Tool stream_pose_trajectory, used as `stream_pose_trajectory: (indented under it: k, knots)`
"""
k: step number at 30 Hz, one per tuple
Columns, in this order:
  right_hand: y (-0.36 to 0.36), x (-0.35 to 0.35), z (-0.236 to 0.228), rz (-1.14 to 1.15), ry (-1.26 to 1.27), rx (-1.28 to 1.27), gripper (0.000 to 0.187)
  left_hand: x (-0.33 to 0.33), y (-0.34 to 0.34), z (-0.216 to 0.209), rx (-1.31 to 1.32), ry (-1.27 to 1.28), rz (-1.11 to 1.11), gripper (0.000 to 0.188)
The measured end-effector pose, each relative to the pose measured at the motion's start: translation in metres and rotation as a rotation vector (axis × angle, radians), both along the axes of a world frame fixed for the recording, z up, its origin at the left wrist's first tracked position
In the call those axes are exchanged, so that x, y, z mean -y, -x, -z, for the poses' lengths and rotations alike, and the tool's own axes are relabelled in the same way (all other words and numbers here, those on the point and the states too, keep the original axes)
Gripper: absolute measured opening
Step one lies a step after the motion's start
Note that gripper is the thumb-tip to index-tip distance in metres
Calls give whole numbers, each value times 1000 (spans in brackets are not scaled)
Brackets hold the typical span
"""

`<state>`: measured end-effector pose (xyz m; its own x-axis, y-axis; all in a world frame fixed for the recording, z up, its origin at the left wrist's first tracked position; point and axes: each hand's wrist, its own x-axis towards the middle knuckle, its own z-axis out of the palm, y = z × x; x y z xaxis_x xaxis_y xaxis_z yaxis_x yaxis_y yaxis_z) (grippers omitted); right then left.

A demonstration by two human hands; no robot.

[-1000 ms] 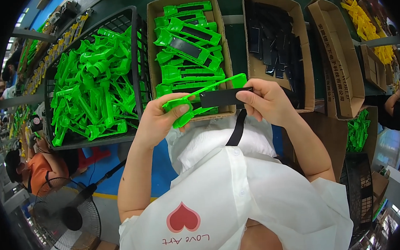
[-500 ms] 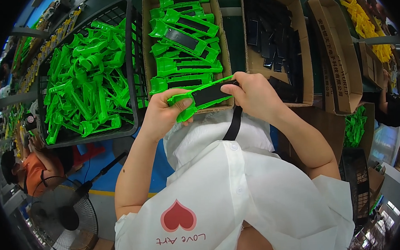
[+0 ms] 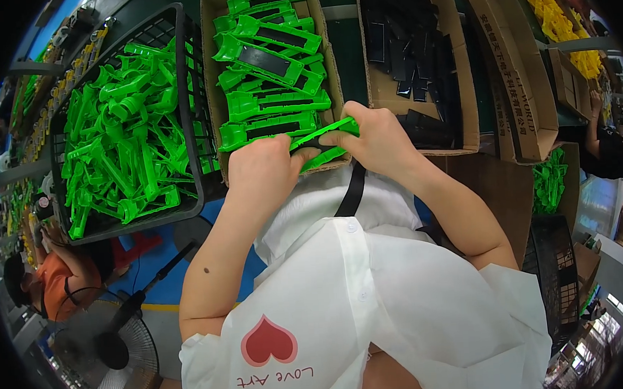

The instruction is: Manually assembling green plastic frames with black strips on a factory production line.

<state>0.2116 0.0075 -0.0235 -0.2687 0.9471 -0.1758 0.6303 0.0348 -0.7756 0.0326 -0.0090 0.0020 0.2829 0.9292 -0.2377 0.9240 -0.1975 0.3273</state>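
Note:
Between both hands I hold a long green plastic housing (image 3: 338, 127) with a dark rectangular panel set in it, over the near edge of a cardboard box. My left hand (image 3: 265, 162) grips its left end, thumb pressing on the panel. My right hand (image 3: 373, 135) is closed round the right end, its thumb on the panel too. Part of the piece is hidden behind the fingers. The cardboard box (image 3: 329, 58) just beyond holds several similar green housings (image 3: 274, 100), each with a dark strip inside.
A black plastic crate (image 3: 194, 123) heaped with loose green parts (image 3: 126, 134) stands at the left. Right of centre, an open cardboard box (image 3: 465, 78) holds dark flat panels (image 3: 417, 52). Farther right are a narrow carton (image 3: 533, 81) and yellow parts (image 3: 565, 22). A fan (image 3: 114, 349) stands lower left.
Both hands have turned the housing, so its panel shows less. The left hand has moved inward over it, with its back now more visible. The whole view has shifted slightly.

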Motion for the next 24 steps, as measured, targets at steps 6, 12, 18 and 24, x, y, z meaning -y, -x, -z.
stream_pose_trajectory:
  k: [6,12,18,24]
  knots:
    - [3,10,12,-28,18,-151,45,-3,-3,18,236,-127,60,25]
    - [6,7,21,-148,180,-74,59,-19,3,35,54,-62,43,36]
    - [-43,-3,19,101,219,-69,21,-49,6,46,306,-274,186,69]
    - [-78,-8,41,154,-78,342,19,-119,45,72,-235,-460,68,49]
